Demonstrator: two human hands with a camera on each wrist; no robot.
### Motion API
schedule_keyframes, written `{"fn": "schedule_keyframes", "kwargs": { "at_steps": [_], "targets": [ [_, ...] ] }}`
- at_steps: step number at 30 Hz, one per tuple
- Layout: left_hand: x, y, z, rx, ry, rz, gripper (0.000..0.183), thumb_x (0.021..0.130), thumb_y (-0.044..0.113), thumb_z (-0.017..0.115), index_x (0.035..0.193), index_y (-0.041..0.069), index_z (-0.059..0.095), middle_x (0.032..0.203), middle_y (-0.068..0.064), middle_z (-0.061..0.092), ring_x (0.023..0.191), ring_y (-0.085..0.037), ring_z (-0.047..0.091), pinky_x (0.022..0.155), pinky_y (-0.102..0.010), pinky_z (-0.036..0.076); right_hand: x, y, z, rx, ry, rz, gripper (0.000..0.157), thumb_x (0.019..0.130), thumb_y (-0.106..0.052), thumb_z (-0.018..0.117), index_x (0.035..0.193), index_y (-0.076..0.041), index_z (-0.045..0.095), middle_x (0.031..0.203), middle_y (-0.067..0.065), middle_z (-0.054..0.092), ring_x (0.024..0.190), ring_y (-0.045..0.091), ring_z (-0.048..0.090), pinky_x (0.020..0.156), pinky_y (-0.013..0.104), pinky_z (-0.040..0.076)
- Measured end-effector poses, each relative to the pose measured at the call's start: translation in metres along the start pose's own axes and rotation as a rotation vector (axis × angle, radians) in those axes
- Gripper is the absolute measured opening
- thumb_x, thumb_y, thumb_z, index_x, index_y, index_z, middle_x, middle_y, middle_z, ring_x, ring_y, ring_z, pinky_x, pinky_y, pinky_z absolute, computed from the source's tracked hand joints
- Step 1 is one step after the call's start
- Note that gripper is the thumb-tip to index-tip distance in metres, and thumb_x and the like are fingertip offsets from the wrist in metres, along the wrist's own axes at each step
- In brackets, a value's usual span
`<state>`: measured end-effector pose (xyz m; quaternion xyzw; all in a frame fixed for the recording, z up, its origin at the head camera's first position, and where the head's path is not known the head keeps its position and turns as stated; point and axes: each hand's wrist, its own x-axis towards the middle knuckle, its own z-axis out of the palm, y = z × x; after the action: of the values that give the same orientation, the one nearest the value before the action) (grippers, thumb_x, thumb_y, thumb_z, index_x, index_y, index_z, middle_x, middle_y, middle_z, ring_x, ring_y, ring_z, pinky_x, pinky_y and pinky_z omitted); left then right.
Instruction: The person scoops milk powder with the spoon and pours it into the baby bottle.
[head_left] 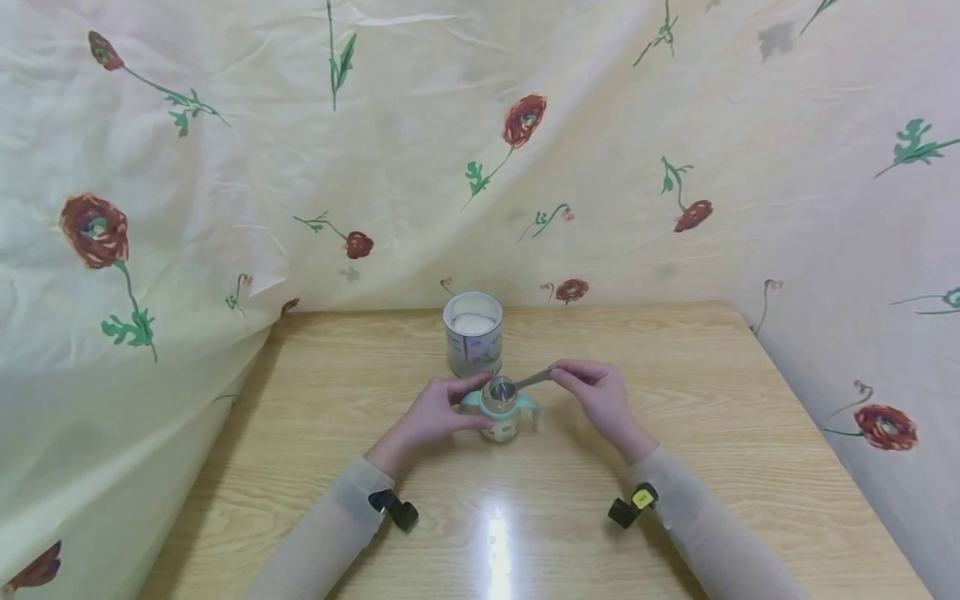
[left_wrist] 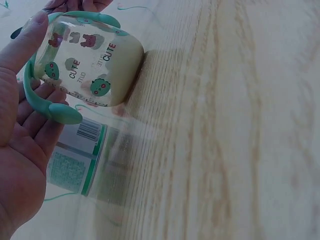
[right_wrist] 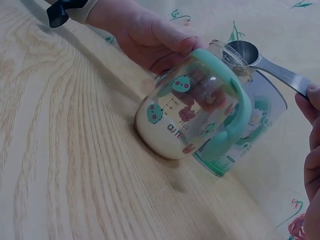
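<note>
A clear baby bottle [head_left: 501, 427] with mint-green handles stands upright on the wooden table. Pale, creamy contents lie at its bottom, and printed cartoon faces and "CUTE" cover its wall [left_wrist: 75, 50]. Around its left side my left hand [head_left: 431, 412] holds it, thumb in front and fingers behind. My right hand [head_left: 600, 398] pinches the handle of a metal measuring spoon [head_left: 534, 379]. In the right wrist view, the bowl of the spoon [right_wrist: 245, 51] is at the bottle's open mouth; what the bowl holds cannot be made out.
Just behind the bottle stands an open can [head_left: 474, 354] with white powder inside, its printed label showing in the right wrist view. A flowered cloth [head_left: 420, 167] hangs behind and beside the table [head_left: 337, 358]. Both sleeves carry wrist cameras.
</note>
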<state>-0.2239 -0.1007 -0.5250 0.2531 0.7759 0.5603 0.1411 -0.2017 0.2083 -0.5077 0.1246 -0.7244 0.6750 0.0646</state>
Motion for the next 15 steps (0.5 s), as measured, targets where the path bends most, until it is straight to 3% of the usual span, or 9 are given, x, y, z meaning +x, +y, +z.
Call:
{"fn": "schedule_keyframes", "kwargs": {
  "at_steps": [6, 15],
  "targets": [
    [-0.006, 0.001, -0.006, -0.032, 0.017, 0.029, 0.079, 0.085, 0.024, 0.093, 0.155, 0.017, 0.058, 0.154, 0.007, 0.060, 0.143, -0.026, 0.056, 0.123, -0.047, 0.041, 0.004, -0.007, 0.000, 0.008, 0.006, 0.102, 0.026, 0.103, -0.012, 0.074, 0.117, 0.009, 0.075, 0.104, -0.006, 0.081, 0.103, 0.011, 0.074, 0.096, 0.025, 0.057],
    [-0.021, -0.002, -0.016, -0.068, 0.138, 0.013, 0.068, 0.091, 0.033, 0.087, 0.153, 0.022, 0.060, 0.156, 0.005, 0.057, 0.142, -0.038, 0.056, 0.121, -0.049, 0.043, 0.012, -0.018, -0.003, 0.080, 0.067, 0.230, 0.011, 0.103, -0.022, 0.075, 0.102, -0.027, 0.085, 0.099, -0.012, 0.081, 0.104, 0.013, 0.064, 0.091, 0.034, 0.049]
  ]
}}
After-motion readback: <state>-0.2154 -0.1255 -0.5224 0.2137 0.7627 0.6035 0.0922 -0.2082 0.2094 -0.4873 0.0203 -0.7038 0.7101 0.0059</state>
